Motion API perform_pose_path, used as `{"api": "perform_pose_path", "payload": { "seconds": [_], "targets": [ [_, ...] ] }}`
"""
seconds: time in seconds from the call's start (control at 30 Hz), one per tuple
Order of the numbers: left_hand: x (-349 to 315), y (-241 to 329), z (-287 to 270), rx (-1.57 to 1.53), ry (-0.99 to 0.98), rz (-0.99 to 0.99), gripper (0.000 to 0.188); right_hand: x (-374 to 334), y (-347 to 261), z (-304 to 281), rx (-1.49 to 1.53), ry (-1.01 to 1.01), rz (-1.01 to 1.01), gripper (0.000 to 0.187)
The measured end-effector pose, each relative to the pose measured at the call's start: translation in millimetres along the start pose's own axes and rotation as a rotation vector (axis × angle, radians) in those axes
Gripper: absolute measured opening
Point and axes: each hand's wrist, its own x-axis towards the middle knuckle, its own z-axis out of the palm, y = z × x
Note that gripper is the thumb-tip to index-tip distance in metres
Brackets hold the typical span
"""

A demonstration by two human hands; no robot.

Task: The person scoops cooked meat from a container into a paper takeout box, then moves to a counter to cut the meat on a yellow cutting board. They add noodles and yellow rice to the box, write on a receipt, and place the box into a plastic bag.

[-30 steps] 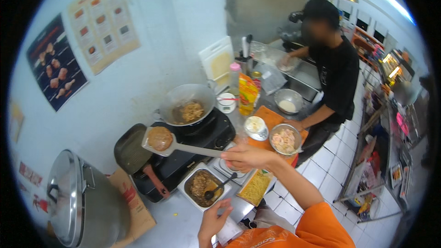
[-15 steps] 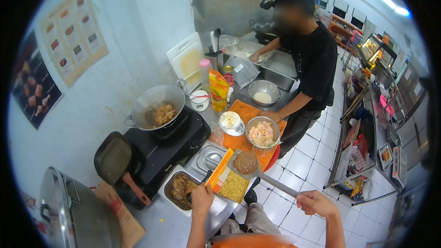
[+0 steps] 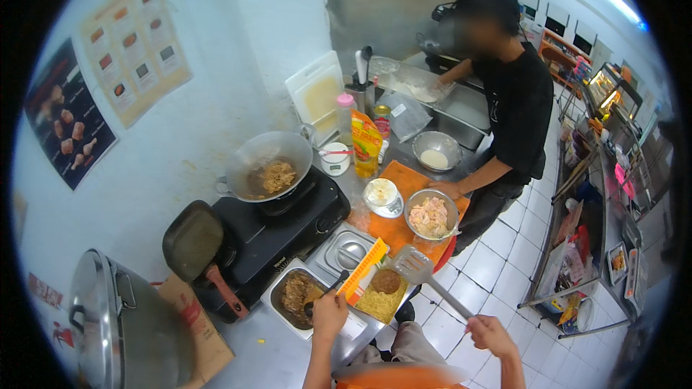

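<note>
Holding spatula [image 3: 450, 297]: right grip [image 3: 490, 334], clenched
Left grip [image 3: 330, 314]: curled, hold unclear
Patty [image 3: 385, 282]: on noodles [image 3: 376, 305], forward-left of right grip

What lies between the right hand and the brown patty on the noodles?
A spatula, held in the right hand, with its slotted blade beside the brown patty; the head view shows this.

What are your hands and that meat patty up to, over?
Right hand gripping spatula. Left hand at box lid, grip unclear. Patty lying on noodles. Ladle near left hand.
</note>
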Motion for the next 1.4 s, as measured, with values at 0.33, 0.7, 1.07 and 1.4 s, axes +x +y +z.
{"api": "perform_pose_path", "payload": {
  "seconds": [0.33,0.7,1.07,1.4],
  "targets": [
    [-12.7,-6.5,19.0,-0.062,0.135,0.054,0.028,77.0,-153.7,59.4,0.021,-0.639,-0.134,0.03],
    [-13.9,3.0,12.3,-0.062,0.085,0.032,0.024,208.1,-189.8,422.8,-0.992,0.073,-1.541,0.018],
    [-10.3,2.1,9.5,-0.043,0.043,0.017,0.025,239.7,-164.5,411.1,-0.841,-0.326,-1.247,0.049],
    [-21.8,9.3,14.9,-0.095,-0.034,0.039,0.024,277.3,-195.9,285.0,-1.475,-0.229,-0.704,0.023]
  ]
}}
